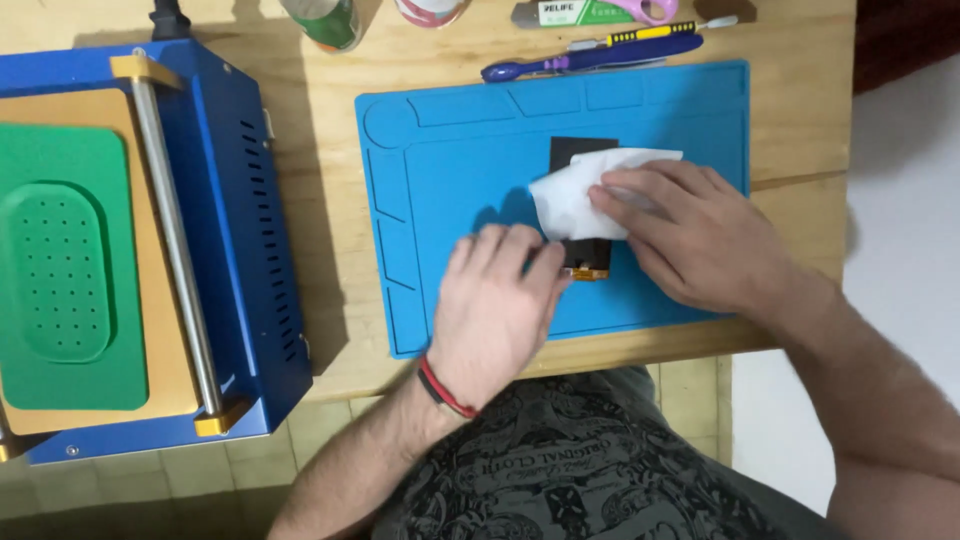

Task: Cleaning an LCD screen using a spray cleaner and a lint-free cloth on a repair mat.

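White tissue [572,192] is lying crumpled over a small dark phone screen panel [581,152], and we are seeing both near the middle of a blue silicone work mat [450,150] on a wooden table [320,200]. Our right hand [690,240] is pressing the tissue down onto the panel with flat, extended fingers, not closed around anything. Our left hand [495,310] is resting on the mat just beside the panel's lower end, fingers loosely curled and the thumb touching the panel's lower left corner where a small orange-gold connector strip [587,273] is showing. A red and black cord bracelet [440,388] is circling the left wrist. Beyond the mat's far edge, a purple-handled tool [590,57] and a thin yellow and black tool [640,35] are lying side by side. Well to the left, a blue boxy machine [250,230] with a green perforated pad [65,270] and a silver roller bar [175,240] is sitting on the table.
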